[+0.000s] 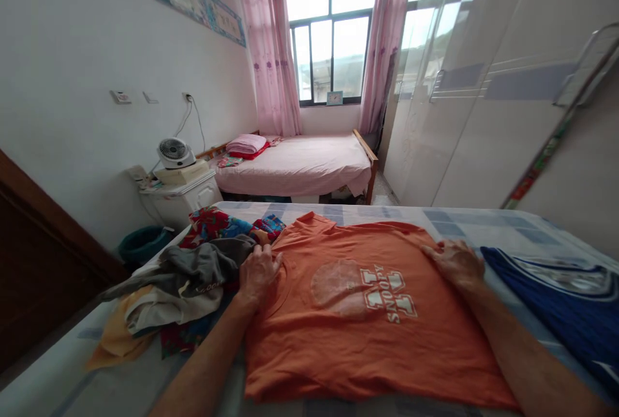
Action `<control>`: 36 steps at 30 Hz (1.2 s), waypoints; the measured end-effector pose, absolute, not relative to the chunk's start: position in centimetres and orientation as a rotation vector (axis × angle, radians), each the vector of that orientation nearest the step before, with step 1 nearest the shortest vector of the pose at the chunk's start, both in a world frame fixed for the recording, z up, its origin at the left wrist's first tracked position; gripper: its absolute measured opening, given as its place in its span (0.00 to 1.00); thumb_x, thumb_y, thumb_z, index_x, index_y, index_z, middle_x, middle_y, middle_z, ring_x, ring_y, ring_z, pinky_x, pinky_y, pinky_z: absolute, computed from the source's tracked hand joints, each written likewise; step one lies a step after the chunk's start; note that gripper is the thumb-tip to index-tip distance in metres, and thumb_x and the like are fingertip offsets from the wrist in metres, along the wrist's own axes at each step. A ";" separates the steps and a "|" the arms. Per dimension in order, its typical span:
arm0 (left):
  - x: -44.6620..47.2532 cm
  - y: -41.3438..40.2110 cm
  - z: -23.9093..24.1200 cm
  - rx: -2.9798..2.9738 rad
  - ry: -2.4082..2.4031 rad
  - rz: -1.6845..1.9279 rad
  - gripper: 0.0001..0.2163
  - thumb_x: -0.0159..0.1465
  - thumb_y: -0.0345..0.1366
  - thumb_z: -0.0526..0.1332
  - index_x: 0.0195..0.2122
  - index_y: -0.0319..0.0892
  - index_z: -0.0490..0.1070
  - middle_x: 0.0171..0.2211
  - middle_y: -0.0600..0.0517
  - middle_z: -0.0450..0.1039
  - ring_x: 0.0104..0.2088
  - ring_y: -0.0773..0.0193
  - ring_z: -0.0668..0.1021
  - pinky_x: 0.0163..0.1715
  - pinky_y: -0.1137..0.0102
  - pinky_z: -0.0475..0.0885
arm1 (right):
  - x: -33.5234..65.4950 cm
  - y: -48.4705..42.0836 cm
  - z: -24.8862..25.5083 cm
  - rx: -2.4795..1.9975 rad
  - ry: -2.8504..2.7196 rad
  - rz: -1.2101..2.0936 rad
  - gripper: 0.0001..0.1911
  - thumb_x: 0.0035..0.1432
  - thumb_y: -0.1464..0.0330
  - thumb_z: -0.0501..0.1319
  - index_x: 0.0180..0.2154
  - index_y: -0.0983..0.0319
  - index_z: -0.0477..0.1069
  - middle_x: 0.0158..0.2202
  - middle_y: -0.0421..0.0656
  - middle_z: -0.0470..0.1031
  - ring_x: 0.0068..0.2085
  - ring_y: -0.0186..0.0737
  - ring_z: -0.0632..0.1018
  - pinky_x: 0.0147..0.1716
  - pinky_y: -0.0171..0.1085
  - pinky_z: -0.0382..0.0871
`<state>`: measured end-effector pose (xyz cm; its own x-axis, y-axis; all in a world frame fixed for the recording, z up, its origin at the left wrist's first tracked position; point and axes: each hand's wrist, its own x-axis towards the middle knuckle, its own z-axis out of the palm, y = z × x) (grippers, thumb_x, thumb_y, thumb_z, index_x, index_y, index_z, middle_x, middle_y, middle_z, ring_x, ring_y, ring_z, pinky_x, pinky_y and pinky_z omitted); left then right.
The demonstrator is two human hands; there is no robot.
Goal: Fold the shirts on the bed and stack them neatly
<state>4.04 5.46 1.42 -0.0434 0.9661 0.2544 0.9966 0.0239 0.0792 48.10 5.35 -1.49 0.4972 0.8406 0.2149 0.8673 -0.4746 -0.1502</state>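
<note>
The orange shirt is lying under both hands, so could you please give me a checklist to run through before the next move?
1. Left hand touching the orange shirt: ok.
2. Right hand touching it too: ok.
3. SNOOPY lettering facing up: ok.
4. Shirt free of creases: not ok, wrinkles show.
5. Left hand clear of the clothes pile: cannot tell, they meet in this view.
6. Blue garment apart from the shirt: ok.

The orange T-shirt (348,339) is matt, creased cloth; the curtain (271,56), thin, smooth fabric. Wardrobe doors (454,127) look glossy and smooth, the fan (175,153) plastic, the bed's footboard (366,154) wood.
</note>
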 end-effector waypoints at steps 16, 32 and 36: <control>-1.3 9.0 -0.8 -1.964 -2.040 -0.361 0.14 0.65 0.38 0.52 0.47 0.46 0.72 0.43 0.45 0.71 0.43 0.58 0.74 0.40 0.70 0.67 | 48.0 5.9 -1.5 -2.252 -1.545 0.002 0.17 0.53 0.54 0.51 0.29 0.59 0.70 0.34 0.46 0.74 0.33 0.44 0.75 0.25 0.37 0.59; 2.3 8.0 0.1 -2.149 -2.294 -0.806 0.17 0.58 0.49 0.57 0.29 0.39 0.72 0.28 0.46 0.72 0.31 0.57 0.75 0.29 0.69 0.64 | 47.8 5.6 0.2 -2.209 -1.444 0.306 0.29 0.52 0.54 0.54 0.52 0.62 0.65 0.38 0.48 0.78 0.38 0.48 0.77 0.35 0.40 0.67; 2.1 8.9 -0.5 -2.199 -2.413 -1.226 0.14 0.55 0.45 0.59 0.21 0.40 0.68 0.17 0.55 0.65 0.23 0.63 0.72 0.24 0.72 0.61 | 48.9 5.2 0.3 -1.796 -1.498 0.708 0.33 0.49 0.58 0.59 0.57 0.60 0.61 0.42 0.45 0.77 0.41 0.45 0.77 0.40 0.39 0.70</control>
